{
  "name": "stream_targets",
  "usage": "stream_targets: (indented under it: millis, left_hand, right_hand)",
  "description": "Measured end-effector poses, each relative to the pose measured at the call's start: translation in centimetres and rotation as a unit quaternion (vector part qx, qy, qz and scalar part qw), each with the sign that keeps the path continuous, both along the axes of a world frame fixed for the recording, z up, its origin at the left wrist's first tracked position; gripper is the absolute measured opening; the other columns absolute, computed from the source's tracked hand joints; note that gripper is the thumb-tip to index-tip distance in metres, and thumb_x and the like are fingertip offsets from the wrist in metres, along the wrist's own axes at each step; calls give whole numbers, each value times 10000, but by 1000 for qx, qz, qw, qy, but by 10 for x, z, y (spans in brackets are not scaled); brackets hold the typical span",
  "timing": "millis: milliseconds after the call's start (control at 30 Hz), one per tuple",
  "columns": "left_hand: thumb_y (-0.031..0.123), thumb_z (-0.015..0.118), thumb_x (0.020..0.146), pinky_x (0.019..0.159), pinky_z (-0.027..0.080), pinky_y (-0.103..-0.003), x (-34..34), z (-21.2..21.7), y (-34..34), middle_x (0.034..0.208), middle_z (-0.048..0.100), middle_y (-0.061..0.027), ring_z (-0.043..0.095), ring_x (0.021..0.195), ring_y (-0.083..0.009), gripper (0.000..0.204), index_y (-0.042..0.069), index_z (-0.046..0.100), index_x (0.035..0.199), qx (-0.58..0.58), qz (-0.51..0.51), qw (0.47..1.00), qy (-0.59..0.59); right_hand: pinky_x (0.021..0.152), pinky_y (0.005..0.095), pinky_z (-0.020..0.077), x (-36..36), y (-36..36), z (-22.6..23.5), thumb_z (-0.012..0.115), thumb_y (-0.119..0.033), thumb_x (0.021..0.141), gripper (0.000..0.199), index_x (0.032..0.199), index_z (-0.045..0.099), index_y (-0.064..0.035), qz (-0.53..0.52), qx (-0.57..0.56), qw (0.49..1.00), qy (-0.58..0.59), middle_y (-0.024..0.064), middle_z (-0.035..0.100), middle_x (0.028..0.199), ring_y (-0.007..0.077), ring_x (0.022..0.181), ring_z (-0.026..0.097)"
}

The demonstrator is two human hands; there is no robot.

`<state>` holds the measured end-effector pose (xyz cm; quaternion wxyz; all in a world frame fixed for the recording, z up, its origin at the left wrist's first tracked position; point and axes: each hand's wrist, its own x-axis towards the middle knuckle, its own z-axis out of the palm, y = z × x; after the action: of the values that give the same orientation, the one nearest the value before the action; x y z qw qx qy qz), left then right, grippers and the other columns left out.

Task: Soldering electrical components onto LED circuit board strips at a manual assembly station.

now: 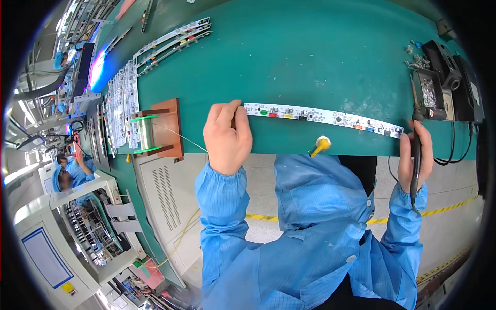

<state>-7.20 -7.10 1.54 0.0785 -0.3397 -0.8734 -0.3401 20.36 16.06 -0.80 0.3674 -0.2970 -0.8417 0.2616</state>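
Observation:
A long, narrow white circuit board [323, 116] with small coloured parts lies crosswise on the green bench top. My left hand [227, 137] is closed at the board's left end, thumb and forefinger pinched at its edge. A thin solder wire [188, 140] runs from the solder spool [146, 134] to the wrist of that hand; past there it is hidden. My right hand [422, 155] is closed around a black soldering iron [416, 160], which points back toward my sleeve. Its fingertips also touch the board's right end.
The spool sits in a brown stand [174, 129]. More white boards [123, 106] lie in rows at the left. At the right are a black soldering station [467, 85] and a small parts tray [429, 90]. A yellow-and-white knob [323, 143] is at the bench's near edge. Another person [77, 170] is far left.

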Motion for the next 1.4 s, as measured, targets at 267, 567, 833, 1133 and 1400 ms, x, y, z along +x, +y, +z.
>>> stream_targets:
  millis: [267,567,833,1133,1400]
  left_hand:
    - [40,611,840,511,451,-305,-1,-3,1,749,601,-107,563,560,-188,64,-16,637,856,20,-18,993,-119]
    - [48,644,843,492,431,-251,2,-9,9,719,610,-64,533,536,-106,64,-10,625,824,66,-19,987,-146]
    - [18,610,884,692,553,-235,-3,2,2,959,666,-137,649,805,-137,132,-43,611,1002,299,-56,868,-392]
    - [-31,646,837,712,554,-237,-12,-16,1,1070,621,-178,638,824,-154,130,-58,648,963,317,-122,840,-423]
    - [-49,644,827,711,551,-238,-12,-18,0,1072,609,-184,633,817,-163,113,-62,653,939,321,-126,847,-405]
  right_hand:
    - [826,275,473,-7,-7,5,629,77,802,398,1191,557,36,20,-48,999,-16,156,623,1095,138,882,557]
    - [835,281,479,-3,-7,6,645,90,788,404,1179,558,42,1,-53,999,-6,152,621,1075,152,897,569]
    - [771,318,476,-16,3,12,682,161,687,464,1097,549,-9,13,105,991,77,164,600,968,259,873,598]
    - [786,337,484,-15,13,3,678,166,676,529,1142,522,-29,46,59,990,116,184,594,1002,263,886,600]
    - [906,373,457,-9,17,-5,645,142,729,513,1193,493,-17,140,-57,976,159,231,579,1130,291,1045,589]
